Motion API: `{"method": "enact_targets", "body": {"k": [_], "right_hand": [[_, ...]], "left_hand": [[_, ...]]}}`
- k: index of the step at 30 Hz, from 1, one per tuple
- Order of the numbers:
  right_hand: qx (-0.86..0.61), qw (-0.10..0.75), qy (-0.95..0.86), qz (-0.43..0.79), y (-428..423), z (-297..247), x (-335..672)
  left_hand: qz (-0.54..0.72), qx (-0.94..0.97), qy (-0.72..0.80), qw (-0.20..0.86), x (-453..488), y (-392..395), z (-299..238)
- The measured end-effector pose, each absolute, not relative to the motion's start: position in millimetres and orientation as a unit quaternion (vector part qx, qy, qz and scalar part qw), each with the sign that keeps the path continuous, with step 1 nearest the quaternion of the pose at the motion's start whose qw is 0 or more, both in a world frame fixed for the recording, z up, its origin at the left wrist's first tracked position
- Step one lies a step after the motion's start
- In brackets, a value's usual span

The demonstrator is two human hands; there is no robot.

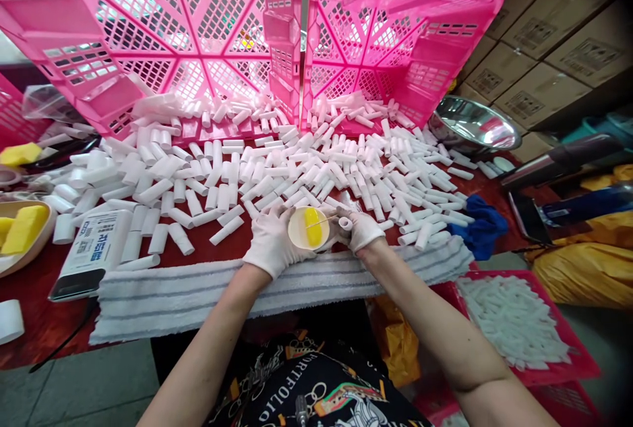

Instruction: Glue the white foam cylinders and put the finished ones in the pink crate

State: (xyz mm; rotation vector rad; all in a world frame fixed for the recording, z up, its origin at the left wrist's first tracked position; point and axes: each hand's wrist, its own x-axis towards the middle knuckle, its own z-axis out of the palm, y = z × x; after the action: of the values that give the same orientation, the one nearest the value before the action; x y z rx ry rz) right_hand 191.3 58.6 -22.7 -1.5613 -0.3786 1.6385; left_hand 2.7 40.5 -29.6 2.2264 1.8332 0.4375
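A striped towel (198, 298) lies along the near edge of the red surface (39, 308). Above it, both hands wear white gloves. The left hand (271, 237) is curled around the side of a small round cup (295, 230) holding yellow material (313, 232), its opening facing the camera. The right hand (364, 230), fingers closed together, grips a thin stick (324, 221) reaching over the yellow, plus a short white tube (345, 223). Just beyond, many loose white tubes (216, 151) spread in a heap. Farther back, two pink plastic baskets (195, 55) stand tipped on their sides, with a metal bowl (472, 120) to the right and stacked cartons (539, 25) behind it.
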Motion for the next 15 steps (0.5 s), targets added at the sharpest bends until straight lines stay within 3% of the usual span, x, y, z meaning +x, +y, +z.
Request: {"method": "enact_targets", "body": {"k": [9, 15], "right_hand": [[-0.576, 0.437, -0.278, 0.632, 91, -3, 186], [-0.542, 0.384, -0.579, 0.473, 100, 45, 176]], "left_hand": [[0.145, 0.761, 0.618, 0.135, 3, 42, -28], [0.147, 0.742, 0.638, 0.148, 3, 41, -22]]}}
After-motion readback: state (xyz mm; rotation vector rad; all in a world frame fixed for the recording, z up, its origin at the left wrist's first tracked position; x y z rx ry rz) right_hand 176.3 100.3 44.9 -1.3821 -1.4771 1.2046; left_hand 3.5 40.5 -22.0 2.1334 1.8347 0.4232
